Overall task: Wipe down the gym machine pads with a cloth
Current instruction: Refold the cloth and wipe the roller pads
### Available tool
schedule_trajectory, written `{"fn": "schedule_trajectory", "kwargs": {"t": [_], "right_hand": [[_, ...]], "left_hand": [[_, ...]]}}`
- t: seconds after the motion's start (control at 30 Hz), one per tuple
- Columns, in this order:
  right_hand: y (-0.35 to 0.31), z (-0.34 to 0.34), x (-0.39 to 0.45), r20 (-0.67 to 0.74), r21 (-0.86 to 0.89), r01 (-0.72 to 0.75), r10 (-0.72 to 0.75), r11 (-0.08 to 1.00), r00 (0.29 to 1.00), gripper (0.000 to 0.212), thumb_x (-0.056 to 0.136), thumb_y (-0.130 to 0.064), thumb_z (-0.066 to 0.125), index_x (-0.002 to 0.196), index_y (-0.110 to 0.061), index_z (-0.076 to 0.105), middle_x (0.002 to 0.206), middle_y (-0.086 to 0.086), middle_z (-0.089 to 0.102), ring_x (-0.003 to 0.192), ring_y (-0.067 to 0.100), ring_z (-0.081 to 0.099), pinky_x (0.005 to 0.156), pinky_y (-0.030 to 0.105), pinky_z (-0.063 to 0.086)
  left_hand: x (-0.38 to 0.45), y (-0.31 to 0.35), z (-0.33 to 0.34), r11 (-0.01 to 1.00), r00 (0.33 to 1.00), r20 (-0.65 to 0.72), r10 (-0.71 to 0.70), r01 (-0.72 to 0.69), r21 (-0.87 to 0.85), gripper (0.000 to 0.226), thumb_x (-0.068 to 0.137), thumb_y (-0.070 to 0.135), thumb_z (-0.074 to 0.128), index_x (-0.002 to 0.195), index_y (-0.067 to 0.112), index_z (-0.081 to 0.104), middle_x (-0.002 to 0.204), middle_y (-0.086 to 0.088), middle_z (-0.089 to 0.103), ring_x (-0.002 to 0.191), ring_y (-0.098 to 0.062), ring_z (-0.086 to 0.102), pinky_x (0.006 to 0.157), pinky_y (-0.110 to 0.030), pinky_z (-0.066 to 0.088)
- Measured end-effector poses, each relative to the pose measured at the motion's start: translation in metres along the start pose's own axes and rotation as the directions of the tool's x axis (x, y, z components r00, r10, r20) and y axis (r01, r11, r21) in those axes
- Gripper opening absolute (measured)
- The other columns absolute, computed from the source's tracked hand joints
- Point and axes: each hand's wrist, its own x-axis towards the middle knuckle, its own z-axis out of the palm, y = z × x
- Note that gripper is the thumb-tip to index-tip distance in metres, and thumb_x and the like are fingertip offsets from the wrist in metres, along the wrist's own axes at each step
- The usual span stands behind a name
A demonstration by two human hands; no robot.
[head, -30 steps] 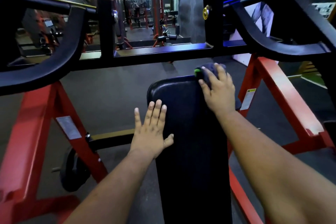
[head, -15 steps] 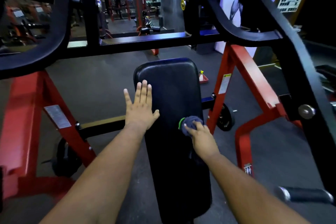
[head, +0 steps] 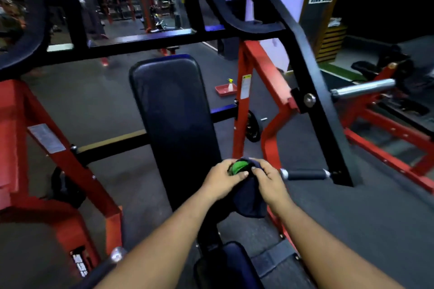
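On floor, red tray point(head: 222, 90), spray bottle point(head: 230, 85) inside

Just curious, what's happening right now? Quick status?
Both hands, left and right, grip the cloth. Cloth off the back pad. Nothing blocking the pad.

Back pad point(head: 173, 110) stood centre, between the frame's two side legs. Both hands met just off its lower right edge: left hand point(head: 223, 179) and right hand point(head: 267, 179) side by side, gripping the cloth point(head: 249, 197) between them. Tray point(head: 224, 90) lay on floor behind, right of pad, spray bottle point(head: 230, 85) in it.
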Motion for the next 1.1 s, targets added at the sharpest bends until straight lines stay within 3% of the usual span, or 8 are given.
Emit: {"fn": "schedule_trajectory", "kwargs": {"t": [0.2, 0.37, 0.47, 0.6, 0.7, 0.8, 1.0, 1.1], "right_hand": [[0.047, -0.146, -0.083, -0.106, -0.199, 0.034, -0.056, 0.979, 0.993, 0.029, 0.086, -0.023, 0.054, 0.105, -0.021, 0.075, 0.107, -0.008, 0.072, 0.107, 0.009, 0.064, 0.099, 0.026, 0.046], [0.072, -0.276, -0.150, -0.241, -0.264, -0.098, 0.032, 0.959, 0.970, 0.025, 0.082, -0.025, 0.045, 0.085, -0.039, 0.066, 0.085, -0.014, 0.071, 0.082, 0.001, 0.062, 0.074, 0.017, 0.044], [0.082, -0.319, -0.173, -0.267, -0.277, -0.158, 0.082, 0.948, 0.960, 0.013, 0.093, -0.024, 0.056, 0.082, -0.033, 0.056, 0.078, -0.009, 0.066, 0.079, 0.016, 0.059, 0.068, 0.024, 0.042], [0.094, -0.392, -0.204, -0.260, -0.401, -0.176, 0.072, 0.899, 0.963, 0.033, 0.085, -0.041, 0.079, 0.093, -0.028, 0.049, 0.084, -0.013, 0.064, 0.078, 0.011, 0.060, 0.072, 0.033, 0.046], [0.095, -0.439, -0.213, -0.264, -0.472, -0.154, 0.028, 0.868, 0.964, 0.030, 0.083, -0.023, 0.081, 0.093, -0.028, 0.053, 0.087, -0.013, 0.064, 0.083, 0.013, 0.060, 0.074, 0.032, 0.045], [0.100, -0.482, -0.221, -0.284, -0.615, -0.180, -0.003, 0.768, 0.959, 0.029, 0.079, -0.011, 0.071, 0.095, -0.032, 0.057, 0.095, -0.012, 0.063, 0.093, 0.020, 0.063, 0.077, 0.034, 0.048], [0.116, -0.555, -0.224, -0.487, -0.775, -0.498, 0.135, 0.390, 0.863, 0.025, 0.083, -0.045, 0.070, 0.096, -0.027, 0.058, 0.101, -0.001, 0.069, 0.096, 0.031, 0.067, 0.072, 0.038, 0.050], [0.127, -0.582, -0.208, -0.619, -0.635, -0.647, 0.223, 0.423, 0.753, 0.024, 0.086, -0.045, 0.066, 0.079, -0.025, 0.054, 0.090, 0.007, 0.071, 0.091, 0.035, 0.067, 0.068, 0.036, 0.046]], "left_hand": [[-0.040, 0.070, 0.106, 0.947, 0.982, 0.083, 0.172, -0.188, 0.260, 0.032, 0.079, 0.040, 0.051, 0.095, 0.022, 0.074, 0.091, 0.001, 0.070, 0.096, -0.025, 0.066, 0.082, -0.039, 0.051], [-0.061, 0.138, 0.218, 0.875, 0.924, 0.311, 0.222, -0.330, 0.355, 0.014, 0.084, 0.037, 0.058, 0.085, 0.024, 0.057, 0.096, -0.001, 0.073, 0.096, -0.027, 0.066, 0.078, -0.039, 0.051], [-0.063, 0.162, 0.256, 0.744, 0.863, 0.402, 0.305, -0.480, 0.465, 0.016, 0.085, 0.036, 0.061, 0.095, 0.023, 0.059, 0.103, -0.002, 0.065, 0.104, -0.027, 0.062, 0.082, -0.039, 0.050], [-0.058, 0.200, 0.307, 0.612, 0.781, 0.519, 0.347, -0.608, 0.507, 0.026, 0.077, 0.041, 0.065, 0.094, 0.021, 0.062, 0.095, -0.003, 0.059, 0.102, -0.030, 0.061, 0.082, -0.040, 0.051], [-0.048, 0.212, 0.334, 0.678, 0.730, 0.613, 0.303, -0.617, 0.399, 0.045, 0.069, 0.059, 0.062, 0.098, 0.025, 0.067, 0.092, 0.004, 0.061, 0.097, -0.022, 0.062, 0.081, -0.038, 0.050], [-0.032, 0.214, 0.357, 0.872, 0.701, 0.633, 0.329, -0.482, 0.081, 0.033, 0.073, 0.055, 0.074, 0.093, 0.029, 0.068, 0.087, 0.008, 0.068, 0.084, -0.010, 0.063, 0.080, -0.039, 0.052], [0.012, 0.241, 0.408, 0.922, 0.697, 0.612, 0.373, -0.353, -0.161, 0.018, 0.081, 0.014, 0.085, 0.087, 0.022, 0.069, 0.081, 0.010, 0.069, 0.077, -0.003, 0.059, 0.074, -0.025, 0.046], [0.046, 0.253, 0.438, 0.918, 0.709, 0.603, 0.366, -0.381, -0.109, 0.022, 0.083, 0.012, 0.083, 0.083, 0.029, 0.068, 0.083, 0.008, 0.070, 0.074, 0.001, 0.059, 0.076, -0.028, 0.046]]}}
